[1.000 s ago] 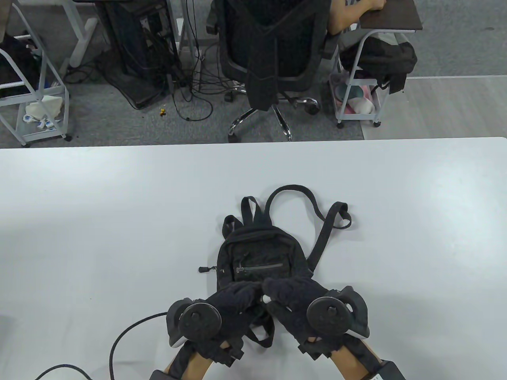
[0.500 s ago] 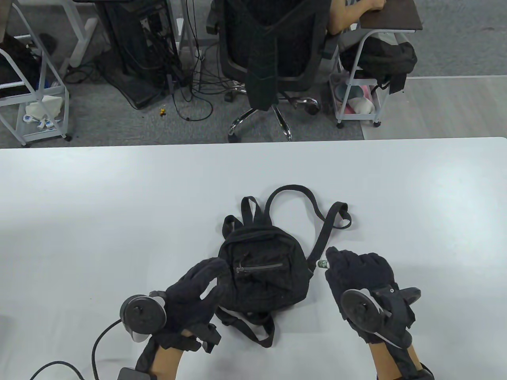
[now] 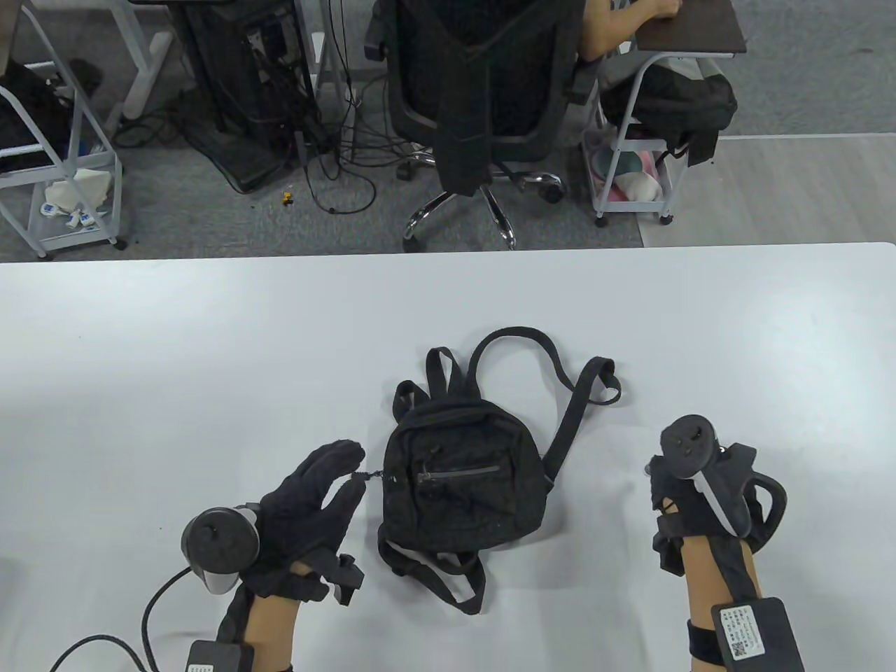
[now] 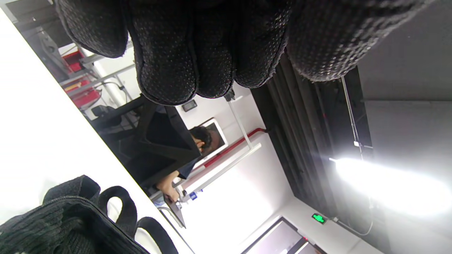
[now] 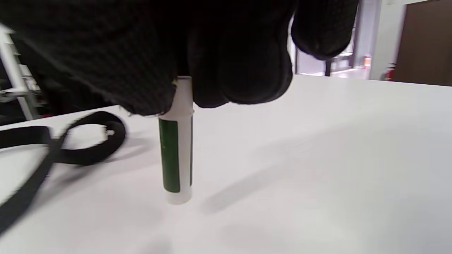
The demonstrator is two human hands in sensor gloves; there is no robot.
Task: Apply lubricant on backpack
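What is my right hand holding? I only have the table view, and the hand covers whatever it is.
Observer: A white tube with a green label. The right hand has its grip on the top end.
Operator: Is it standing or lying down?
Observer: It stands upright, with its bottom end on or just above the table. I cannot tell whether they touch.
Operator: Is anything close to it?
Observer: A strap loop lies on the table, on the tube's left in the right wrist view and apart from it.
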